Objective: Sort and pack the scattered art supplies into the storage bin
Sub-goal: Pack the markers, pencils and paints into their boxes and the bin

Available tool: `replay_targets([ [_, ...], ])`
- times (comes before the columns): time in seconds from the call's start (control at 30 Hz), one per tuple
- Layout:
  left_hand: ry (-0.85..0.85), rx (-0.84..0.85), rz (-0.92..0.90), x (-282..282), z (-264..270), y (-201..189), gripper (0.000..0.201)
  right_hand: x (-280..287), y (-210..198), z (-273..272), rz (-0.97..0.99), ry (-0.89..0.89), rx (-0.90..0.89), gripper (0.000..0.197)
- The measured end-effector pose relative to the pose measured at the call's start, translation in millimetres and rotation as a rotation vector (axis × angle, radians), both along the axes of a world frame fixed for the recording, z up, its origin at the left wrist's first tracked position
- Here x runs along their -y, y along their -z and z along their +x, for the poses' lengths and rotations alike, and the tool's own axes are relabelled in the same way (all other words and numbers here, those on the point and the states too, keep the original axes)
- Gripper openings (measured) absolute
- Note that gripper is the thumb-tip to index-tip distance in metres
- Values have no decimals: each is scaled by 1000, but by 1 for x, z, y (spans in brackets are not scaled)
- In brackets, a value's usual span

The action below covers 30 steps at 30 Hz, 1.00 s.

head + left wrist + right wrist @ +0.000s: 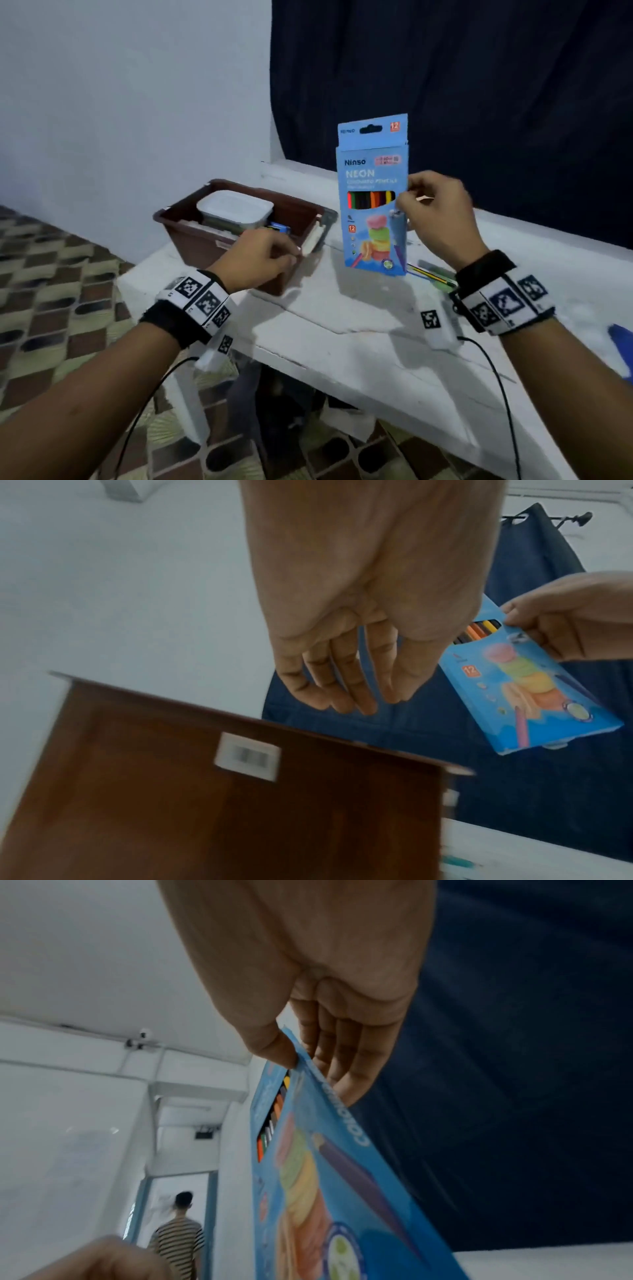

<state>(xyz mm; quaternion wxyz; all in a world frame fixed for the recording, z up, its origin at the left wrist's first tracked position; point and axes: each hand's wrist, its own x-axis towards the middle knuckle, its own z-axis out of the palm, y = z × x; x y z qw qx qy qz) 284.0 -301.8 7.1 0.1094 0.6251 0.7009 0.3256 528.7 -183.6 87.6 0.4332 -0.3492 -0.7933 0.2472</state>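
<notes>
Pinched at one edge by right hand (435, 212) — pencil box (373, 205) held upright, could pivot; left hand (260, 257) relaxed, empty, at storage bin (191, 236).

Right hand (436, 212): raised, forearm extended forward, wrist band with markers on wrist. Thumb (274, 1047) on near face of pencil box (373, 195), fingers (342, 1053) behind far face; pinch grip at box's right edge, box upright.

Left hand (263, 257): lower than right hand and to its left, forearm extended forward, wrist band with markers on wrist. Fingers (342, 680) together, loosely curved, nothing held in left wrist view. Hands apart, no contact between them.
</notes>
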Motion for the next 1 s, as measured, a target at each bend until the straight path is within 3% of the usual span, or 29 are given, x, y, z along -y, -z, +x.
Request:
replay_targets([
  [0.17,-91,-103,40,2,-104,-11,12,-17,-29,-115,145,-139,208,8],
  [0.33,-61,-301,-266,-2,-181,-5,23,-34,-37,-209,258,-255,719,14],
  [0.53,95,-186,-276,0,-209,6,37,-35,-15,-280,263,-388,1198,12],
  [0.63,98,-237,-280,-2,-211,10,43,-29,3,-300,271,-434,1295,18],
  [0.83,120,-273,-174,-2,-214,16,30,-22,40,-330,345,-414,1395,17],
  [1.0,110,-392,-199,-4,-216,21,45,-21,43,-344,359,-398,1384,11],
])
